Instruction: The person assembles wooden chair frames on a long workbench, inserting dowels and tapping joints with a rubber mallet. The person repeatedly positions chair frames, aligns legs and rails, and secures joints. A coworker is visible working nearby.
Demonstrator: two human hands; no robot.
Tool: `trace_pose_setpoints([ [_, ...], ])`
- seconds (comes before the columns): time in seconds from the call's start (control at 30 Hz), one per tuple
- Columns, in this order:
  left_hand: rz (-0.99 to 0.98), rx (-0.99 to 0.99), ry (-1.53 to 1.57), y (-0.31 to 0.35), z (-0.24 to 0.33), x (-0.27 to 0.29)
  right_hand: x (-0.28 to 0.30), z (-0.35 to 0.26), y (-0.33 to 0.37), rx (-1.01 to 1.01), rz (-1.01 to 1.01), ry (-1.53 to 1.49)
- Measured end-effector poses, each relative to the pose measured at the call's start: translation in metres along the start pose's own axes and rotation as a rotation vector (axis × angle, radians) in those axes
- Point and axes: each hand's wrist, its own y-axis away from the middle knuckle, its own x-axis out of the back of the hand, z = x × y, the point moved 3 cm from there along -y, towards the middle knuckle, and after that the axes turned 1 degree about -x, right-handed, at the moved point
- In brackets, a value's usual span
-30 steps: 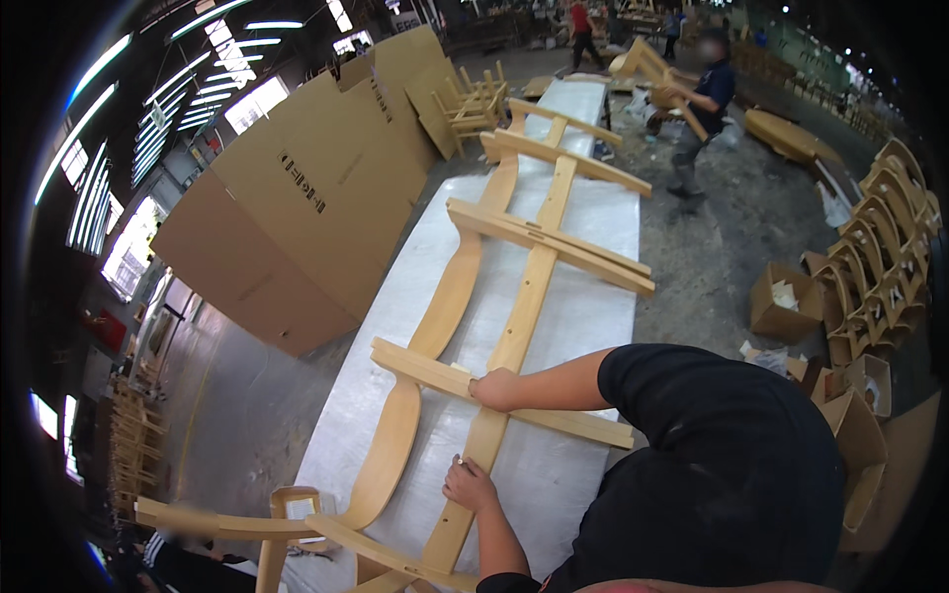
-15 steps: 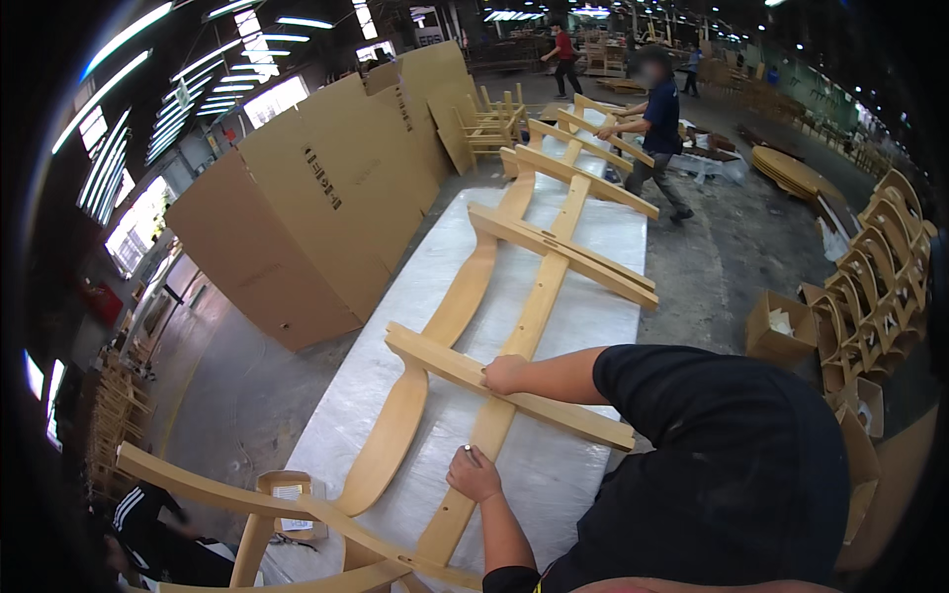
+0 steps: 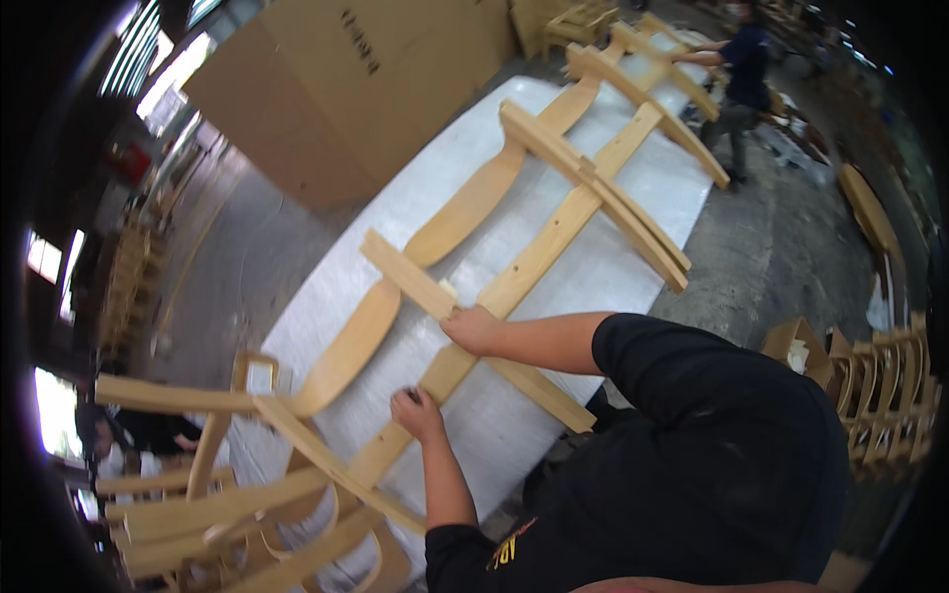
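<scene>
My right hand (image 3: 474, 329) is closed over a light wooden crosspiece (image 3: 407, 275). The crosspiece lies across a long straight wooden rail (image 3: 529, 269) with small holes along its top. Nearer to me, my left hand (image 3: 417, 413) is closed just above the same rail, pinching a small dark metal piece between thumb and finger; its kind is too small to tell. A pale bit (image 3: 448, 289) shows beside my right hand. To the left runs a wavy wooden back rail (image 3: 460, 212), joined to the crosspieces.
The frame rests on a table wrapped in clear plastic (image 3: 336, 301). A small cardboard box (image 3: 247, 372) is at its left edge. Curved wooden parts (image 3: 227, 504) fill the lower left. Large cardboard sheets (image 3: 297, 109) stand behind. A co-worker (image 3: 746, 74) holds the far end; another person (image 3: 148, 430) is at left.
My view has swung, so the frame appears turned and more curved wooden parts show at lower left. Both hands stay at the same crosspiece and rail, the left still closed on the small piece.
</scene>
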Motion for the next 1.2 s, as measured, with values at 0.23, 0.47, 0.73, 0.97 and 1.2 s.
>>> trace_pose_setpoints([
  [0.23, 0.007, 0.168, -0.072, 0.011, 0.001, 0.005, 0.005, -0.006, 0.001, -0.031, -0.17, -0.134],
  [0.47, -0.044, 0.274, -0.139, -0.006, 0.013, -0.001, 0.018, 0.002, -0.007, 0.056, -0.085, -0.032],
  [0.73, -0.028, 0.108, 0.317, 0.005, -0.023, -0.004, 0.021, -0.009, -0.011, -0.078, -0.267, 0.085],
  [0.97, 0.153, 0.246, 0.248, 0.013, -0.027, -0.013, 0.046, -0.004, -0.01, -0.068, 0.093, -0.102],
  [1.2, 0.193, 0.27, 0.241, 0.018, -0.021, -0.017, 0.04, 0.014, -0.009, -0.202, -0.013, -0.216],
])
